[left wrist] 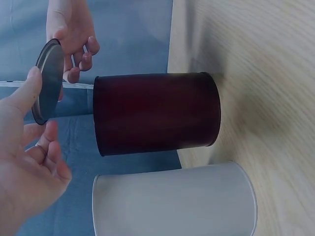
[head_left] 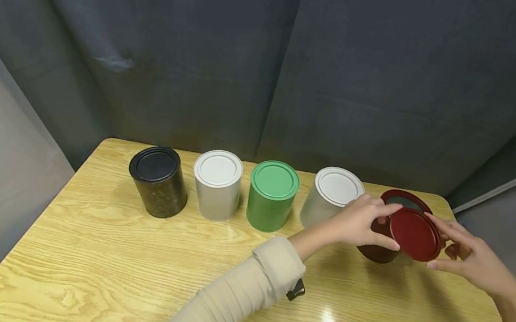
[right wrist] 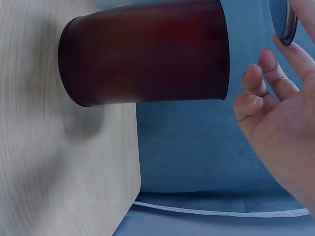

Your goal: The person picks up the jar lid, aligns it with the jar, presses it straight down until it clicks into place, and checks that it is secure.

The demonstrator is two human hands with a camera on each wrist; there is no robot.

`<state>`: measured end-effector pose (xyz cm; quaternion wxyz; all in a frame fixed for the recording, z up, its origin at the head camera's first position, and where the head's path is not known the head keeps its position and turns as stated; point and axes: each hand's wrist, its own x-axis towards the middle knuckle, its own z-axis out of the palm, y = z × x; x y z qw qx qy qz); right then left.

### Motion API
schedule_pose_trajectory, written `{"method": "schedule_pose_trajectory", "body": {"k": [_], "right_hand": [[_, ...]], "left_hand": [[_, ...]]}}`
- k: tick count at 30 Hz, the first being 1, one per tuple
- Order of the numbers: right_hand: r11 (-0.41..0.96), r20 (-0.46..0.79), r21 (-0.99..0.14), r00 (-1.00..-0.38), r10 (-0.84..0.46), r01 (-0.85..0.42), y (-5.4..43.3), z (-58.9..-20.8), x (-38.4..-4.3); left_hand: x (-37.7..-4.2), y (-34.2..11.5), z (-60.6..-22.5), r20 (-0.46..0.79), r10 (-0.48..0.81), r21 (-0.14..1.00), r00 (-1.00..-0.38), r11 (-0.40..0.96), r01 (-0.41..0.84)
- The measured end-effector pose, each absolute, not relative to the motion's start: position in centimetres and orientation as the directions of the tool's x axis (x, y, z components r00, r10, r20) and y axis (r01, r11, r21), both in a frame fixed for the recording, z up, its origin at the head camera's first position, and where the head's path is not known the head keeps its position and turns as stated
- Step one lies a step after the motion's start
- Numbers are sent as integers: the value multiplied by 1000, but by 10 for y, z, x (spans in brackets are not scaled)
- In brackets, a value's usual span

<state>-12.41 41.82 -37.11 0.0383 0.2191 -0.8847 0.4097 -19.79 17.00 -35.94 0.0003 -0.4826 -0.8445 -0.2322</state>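
A round red lid [head_left: 415,235] is held between both hands, tilted, in front of and above an uncovered dark red can [head_left: 375,251] at the table's right end. On the lid's left edge, the thumb and index finger of my left hand [head_left: 361,222] pinch the rim. My right hand [head_left: 475,258] grips the opposite edge with thumb and index finger, its other fingers loosely bent. In the left wrist view, the lid's grey metal underside [left wrist: 51,81] shows, apart from the can's open end. The can stands upright, its rim partly hidden by the lid in the head view.
Left of the red can stand a white-lidded can [head_left: 339,187], a green can [head_left: 272,197], another white-lidded can [head_left: 215,188] and a black can [head_left: 158,184], all lidded, in a row. Dark curtains [head_left: 273,62] hang behind the wooden table [head_left: 118,274].
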Motion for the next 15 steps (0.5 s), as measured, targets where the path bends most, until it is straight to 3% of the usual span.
{"method": "schedule_pose_trajectory", "body": {"k": [15], "right_hand": [[602, 175, -713, -923, -343, -359, 427, -359, -138]], "left_hand": [[-204, 178, -353, 218, 743, 348, -633, 547, 761]]}}
